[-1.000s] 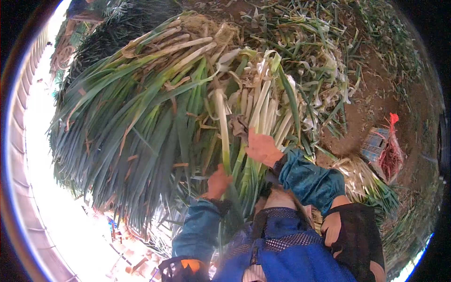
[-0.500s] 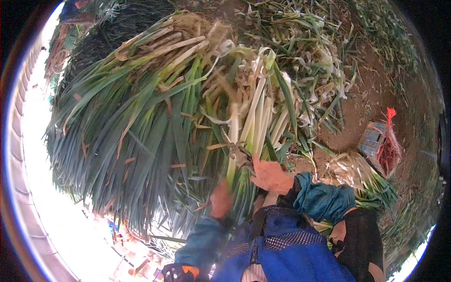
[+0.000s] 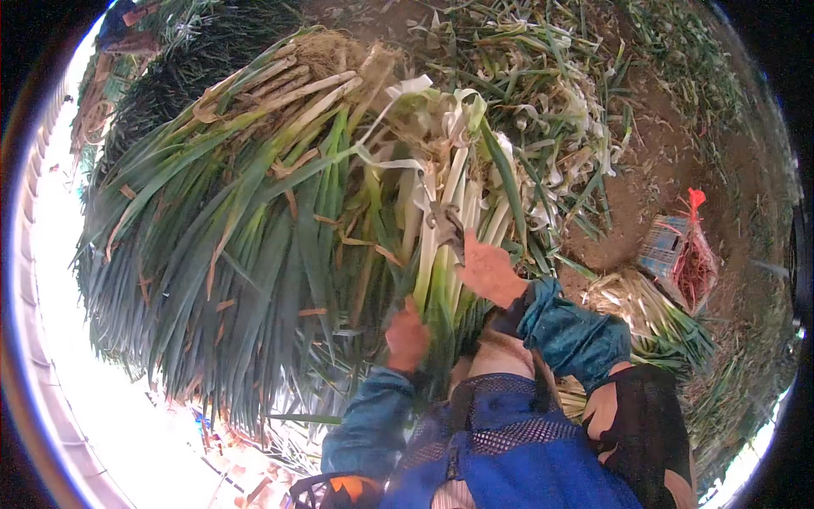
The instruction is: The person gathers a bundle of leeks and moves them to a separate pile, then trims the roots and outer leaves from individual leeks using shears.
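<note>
Pale stalks and green leaves of long green onions (image 3: 434, 246) lie in front of me, roots pointing away. My left hand (image 3: 407, 338) is closed around a green onion low on its leaves, at the left of the pale stalks. In my right hand (image 3: 492, 270) is a grey metal tool with a thin nozzle-like tip (image 3: 446, 227), resembling an air blow gun. Its tip lies over the upper white part of the stalks. A loose pale strip of skin (image 3: 386, 161) curls near the tip. My right fingers partly hide the tool's handle.
A big pile of unpeeled green onions (image 3: 229, 229) spreads to the left. Peeled skins and leaf scraps (image 3: 560, 102) cover the ground ahead. At the right lie a green onion bundle (image 3: 653, 314) and a bag of red ties (image 3: 694, 271). My knee (image 3: 640, 424) is near the bundle.
My right hand and the tool have moved up along the stalks, away from my body. My left hand has risen slightly. A pale strip now hangs loose at the tool's tip.
</note>
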The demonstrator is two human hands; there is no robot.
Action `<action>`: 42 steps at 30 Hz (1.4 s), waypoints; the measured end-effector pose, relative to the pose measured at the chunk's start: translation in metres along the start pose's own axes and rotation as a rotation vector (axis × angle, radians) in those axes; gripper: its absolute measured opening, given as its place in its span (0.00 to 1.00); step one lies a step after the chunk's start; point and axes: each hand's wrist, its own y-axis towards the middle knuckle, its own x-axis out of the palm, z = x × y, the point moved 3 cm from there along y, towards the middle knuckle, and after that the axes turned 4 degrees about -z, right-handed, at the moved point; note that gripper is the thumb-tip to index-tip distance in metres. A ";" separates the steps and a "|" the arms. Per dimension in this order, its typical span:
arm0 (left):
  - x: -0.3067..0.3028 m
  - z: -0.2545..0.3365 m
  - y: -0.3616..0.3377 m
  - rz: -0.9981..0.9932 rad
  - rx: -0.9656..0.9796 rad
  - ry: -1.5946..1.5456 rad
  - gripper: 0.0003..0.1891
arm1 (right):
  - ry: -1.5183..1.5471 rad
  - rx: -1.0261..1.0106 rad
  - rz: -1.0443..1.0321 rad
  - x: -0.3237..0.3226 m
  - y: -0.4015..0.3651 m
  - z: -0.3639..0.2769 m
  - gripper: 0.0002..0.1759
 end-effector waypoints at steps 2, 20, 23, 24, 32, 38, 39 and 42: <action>0.001 -0.001 0.000 -0.001 -0.019 0.012 0.35 | -0.010 0.004 -0.011 0.006 -0.013 -0.003 0.36; -0.128 -0.028 0.060 0.372 0.428 0.165 0.11 | 0.019 -0.109 -0.056 -0.004 -0.010 0.007 0.35; -0.250 -0.078 0.121 0.792 0.171 0.411 0.14 | -0.057 -0.197 -0.052 0.000 -0.042 -0.001 0.33; -0.280 -0.095 0.136 0.849 0.109 0.665 0.17 | -0.059 -0.176 -0.067 0.000 -0.049 -0.004 0.34; -0.289 -0.135 0.174 0.729 -0.051 0.788 0.17 | 0.059 -0.094 -0.092 0.005 -0.077 0.000 0.39; -0.141 -0.054 0.090 0.320 -0.040 0.512 0.16 | 0.152 -0.133 -0.121 0.003 -0.089 -0.024 0.40; -0.115 -0.038 0.074 0.230 -0.093 0.394 0.18 | 0.178 -0.163 -0.151 0.004 -0.092 -0.030 0.40; -0.040 -0.036 0.070 0.013 -0.138 0.077 0.29 | 0.176 -0.174 -0.261 0.000 -0.102 -0.045 0.38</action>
